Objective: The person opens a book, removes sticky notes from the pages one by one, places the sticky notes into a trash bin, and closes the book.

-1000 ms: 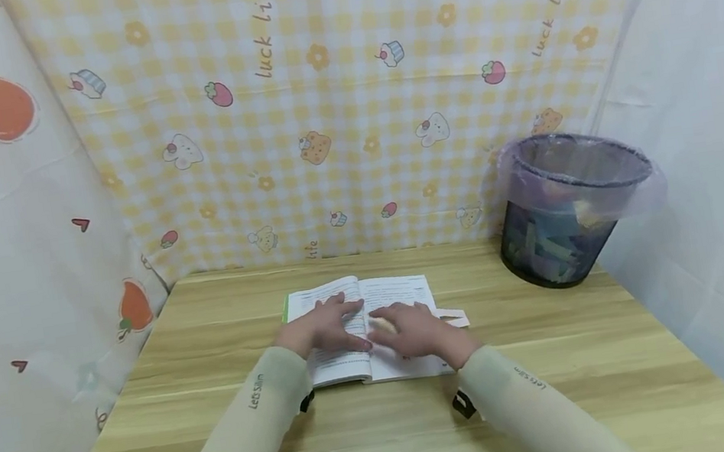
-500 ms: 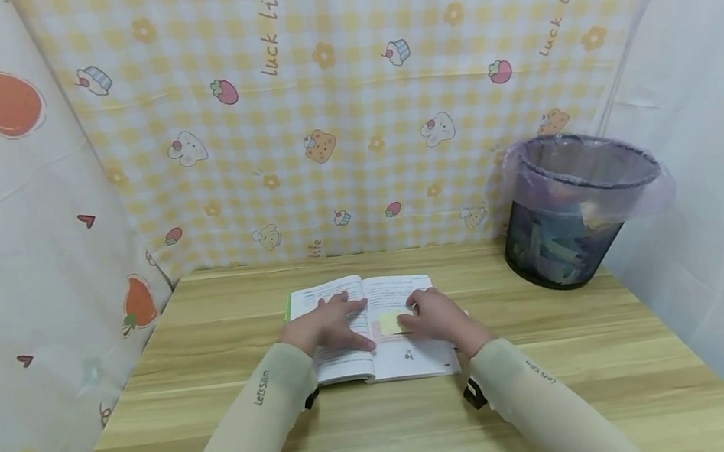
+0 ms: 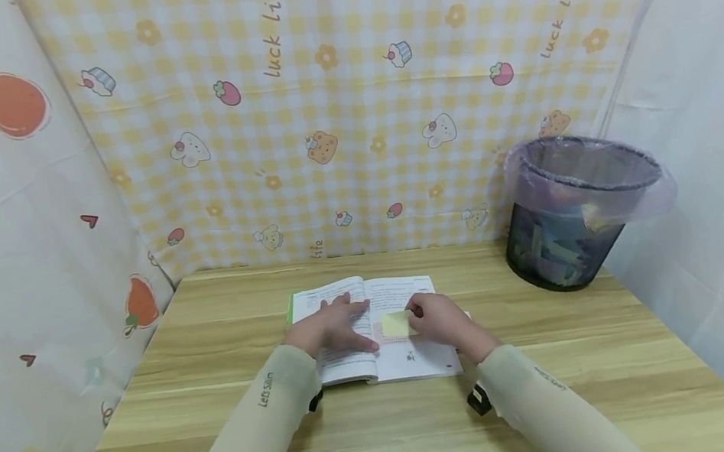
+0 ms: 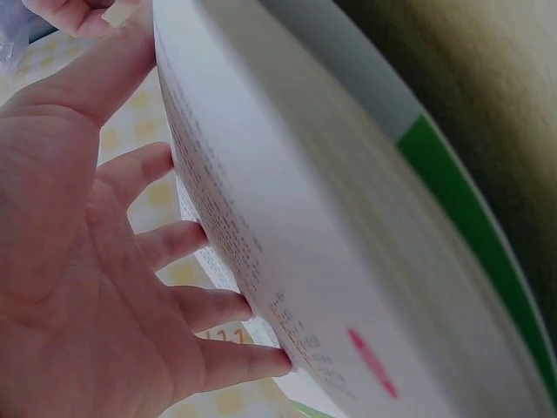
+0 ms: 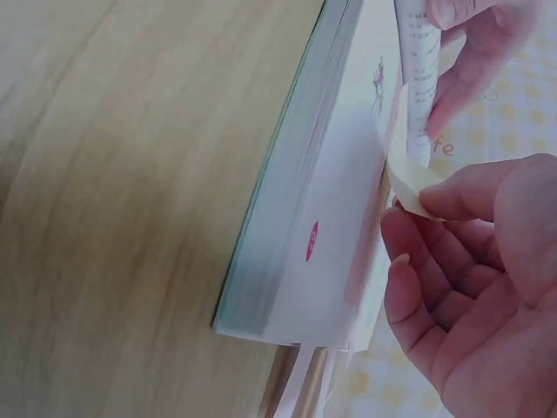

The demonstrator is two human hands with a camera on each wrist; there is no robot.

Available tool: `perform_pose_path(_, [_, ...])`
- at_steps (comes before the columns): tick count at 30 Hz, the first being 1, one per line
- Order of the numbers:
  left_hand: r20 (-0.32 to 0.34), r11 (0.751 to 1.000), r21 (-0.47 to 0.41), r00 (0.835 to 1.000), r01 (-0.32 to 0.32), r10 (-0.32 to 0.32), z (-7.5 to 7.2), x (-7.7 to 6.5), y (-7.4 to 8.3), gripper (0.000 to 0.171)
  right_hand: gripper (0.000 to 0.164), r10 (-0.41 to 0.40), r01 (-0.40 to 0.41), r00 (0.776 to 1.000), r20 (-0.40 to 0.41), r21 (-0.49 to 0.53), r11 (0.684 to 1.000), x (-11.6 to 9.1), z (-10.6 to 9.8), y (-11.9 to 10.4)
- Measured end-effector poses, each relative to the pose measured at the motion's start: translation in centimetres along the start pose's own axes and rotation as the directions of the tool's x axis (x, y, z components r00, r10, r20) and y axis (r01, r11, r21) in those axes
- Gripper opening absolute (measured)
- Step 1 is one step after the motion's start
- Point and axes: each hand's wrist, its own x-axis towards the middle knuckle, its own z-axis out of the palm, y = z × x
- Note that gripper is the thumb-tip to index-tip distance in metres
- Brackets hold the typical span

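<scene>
An open book with a green cover edge lies on the wooden table. My left hand rests spread on the left page; in the left wrist view its fingertips touch the printed paper. Over the right page, my right hand pinches the right edge of a yellow sticky note. In the right wrist view the note bends up off the page between thumb and forefinger, while its other end stays against the book. A pink-tinted band shows on the page around the note.
At the back right of the table stands a dark bin with a translucent purple liner and colourful contents. Pale strips stick out from the book's outer edge. Patterned cloth curtains enclose the back and sides.
My right hand has shifted right across the page, uncovering the yellow sticky note, and now pinches its right edge. My left hand stays on the left page. The head view has shifted slightly.
</scene>
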Motion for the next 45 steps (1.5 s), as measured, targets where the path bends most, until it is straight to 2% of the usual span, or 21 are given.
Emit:
perform_pose_path(5, [-0.003, 1.0, 0.011, 1.0, 0.0, 0.0, 0.1, -0.1, 0.0, 0.095, 0.011, -0.024, 0.024, 1.0, -0.002, 0.035, 0.999, -0.5, -0.4, -0.4])
perform_pose_path(9, [-0.009, 1.0, 0.009, 1.0, 0.004, -0.004, 0.3, -0.1, -0.1, 0.095, 0.011, -0.063, 0.063, 0.998, -0.001, 0.106, 0.992, -1.0, -1.7, -0.8])
perform_pose_path(13, [-0.008, 1.0, 0.0, 1.0, 0.008, -0.008, 0.3, -0.1, 0.0, 0.097, 0.016, -0.095, 0.1, 0.995, -0.037, 0.181, 0.978, -1.3, -4.4, -0.6])
perform_pose_path(15, [-0.006, 1.0, 0.003, 1.0, 0.008, -0.008, 0.3, -0.1, 0.0, 0.098, 0.021, -0.087, 0.103, 0.993, -0.081, 0.209, 0.972, -1.3, -6.3, -0.1])
perform_pose_path(17, [-0.004, 1.0, 0.009, 1.0, 0.006, -0.006, 0.3, 0.0, 0.1, 0.098, 0.024, -0.084, 0.113, 0.984, -0.16, 0.181, 0.977, -1.4, -8.8, 0.7])
perform_pose_path(19, [-0.003, 1.0, 0.011, 1.0, 0.005, -0.005, 0.2, -0.1, 0.1, 0.098, 0.025, -0.074, 0.114, 0.962, -0.263, 0.14, 0.984, -1.6, -11.8, 1.4])
perform_pose_path(23, [-0.003, 1.0, 0.011, 1.0, -0.003, 0.003, 0.2, -0.1, 0.1, 0.097, 0.029, -0.036, 0.071, 0.871, -0.489, 0.054, 0.996, -2.3, -18.2, 3.1])
perform_pose_path(25, [-0.002, 1.0, 0.009, 1.0, -0.009, 0.009, 0.2, -0.1, 0.1, 0.097, 0.035, 0.012, 0.019, 0.828, -0.561, 0.049, 0.999, -2.8, -21.3, 4.2])
perform_pose_path(27, [-0.002, 1.0, 0.007, 1.0, -0.01, 0.01, 0.2, -0.1, 0.0, 0.097, 0.041, 0.082, -0.052, 0.799, -0.596, 0.068, 0.996, -3.2, -24.0, 5.4])
perform_pose_path(30, [-0.001, 1.0, 0.005, 1.0, -0.006, 0.006, 0.3, -0.1, 0.0, 0.097, 0.05, 0.185, -0.17, 0.773, -0.607, 0.082, 0.982, -3.8, -27.4, 7.6])
perform_pose_path(34, [0.002, 1.0, -0.006, 1.0, -0.003, 0.003, 0.3, -0.1, -0.1, 0.097, 0.056, 0.28, -0.295, 0.741, -0.61, 0.079, 0.952, -4.6, -30.0, 9.8])
perform_pose_path(37, [0.0, 1.0, -0.012, 1.0, 0.0, 0.0, 0.3, 0.0, -0.2, 0.098, 0.058, 0.313, -0.343, 0.725, -0.614, 0.072, 0.937, -5.0, -30.8, 10.9])
perform_pose_path(45, [0.002, 1.0, -0.001, 1.0, -0.01, 0.01, 0.3, -0.1, -0.2, 0.097, 0.06, 0.341, -0.378, 0.732, -0.59, 0.066, 0.924, -5.2, -30.5, 12.1])
